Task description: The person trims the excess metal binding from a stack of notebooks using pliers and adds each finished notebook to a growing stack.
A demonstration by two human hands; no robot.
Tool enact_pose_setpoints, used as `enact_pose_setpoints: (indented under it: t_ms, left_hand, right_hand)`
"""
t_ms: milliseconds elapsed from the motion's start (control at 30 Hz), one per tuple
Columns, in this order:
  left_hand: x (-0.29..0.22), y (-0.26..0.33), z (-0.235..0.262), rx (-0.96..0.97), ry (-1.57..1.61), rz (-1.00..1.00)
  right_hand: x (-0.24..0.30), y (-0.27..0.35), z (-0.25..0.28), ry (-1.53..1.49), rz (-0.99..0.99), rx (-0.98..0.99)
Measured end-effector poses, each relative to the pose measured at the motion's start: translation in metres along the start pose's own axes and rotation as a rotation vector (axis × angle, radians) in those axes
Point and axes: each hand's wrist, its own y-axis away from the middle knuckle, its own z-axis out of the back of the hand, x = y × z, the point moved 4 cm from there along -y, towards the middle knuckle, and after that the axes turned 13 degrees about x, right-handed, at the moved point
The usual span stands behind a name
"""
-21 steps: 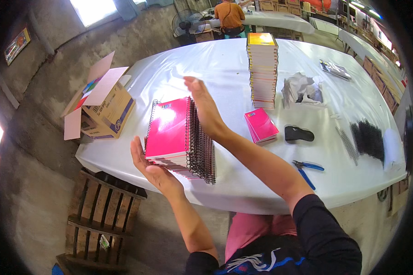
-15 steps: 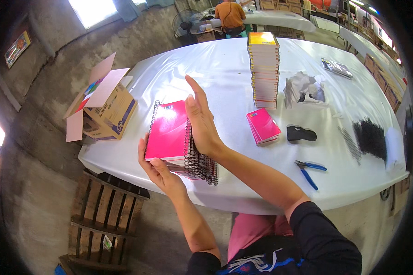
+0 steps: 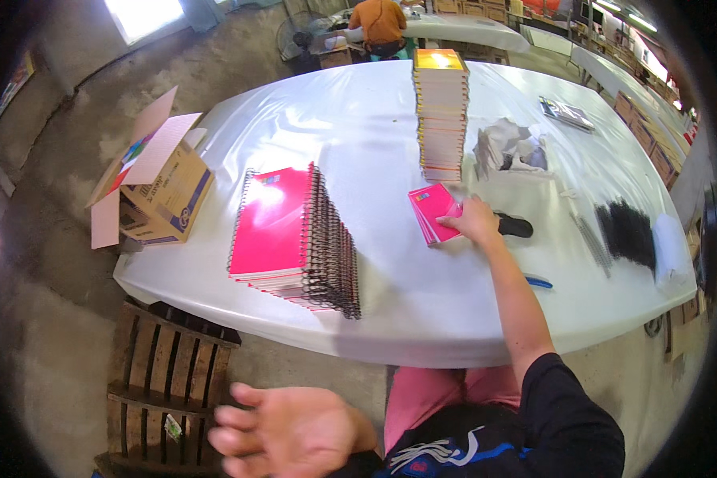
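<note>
Pink booklets (image 3: pixel 431 209) touched by the right hand (image 3: pixel 479 219), whether pinched cannot be told, left hand (image 3: pixel 293 430) held palm-up, fingers loosely spread.

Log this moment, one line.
left hand: empty, palm up | right hand: touching pink booklets | pink spiral notebooks: stacked, untouched | yellow-topped stack: upright

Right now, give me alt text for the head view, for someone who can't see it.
A person's right hand touches a small pile of pink booklets on a white-covered table; their left hand, open and empty, is near the lower edge. To the left stands a taller stack of pink spiral notebooks.
</note>
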Motion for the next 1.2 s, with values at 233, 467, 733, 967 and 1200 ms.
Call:
enact_pose_setpoints:
  t_ms: [233,467,733,967,1200]
  left_hand:
    - [0.025,0.099,-0.125,0.794,-0.107,0.542]
    - [0.041,0.184,-0.15,1.359,-0.448,0.597]
    - [0.041,0.185,-0.172,1.028,-0.469,0.615]
    - [0.048,0.179,-0.153,1.072,-0.712,0.616]
    - [0.062,0.186,-0.147,1.032,-0.602,0.538]
  right_hand:
    - [-0.002,0.081,0.009,-0.083,0.494,-0.094]
    - [-0.055,0.158,-0.011,-0.024,0.873,0.154]
    - [-0.252,0.097,0.069,0.234,-0.305,-0.554]
    - [-0.28,0.062,0.072,0.354,-0.137,-0.476]
    - [-0.24,0.084,0.101,0.385,0.153,-0.693]
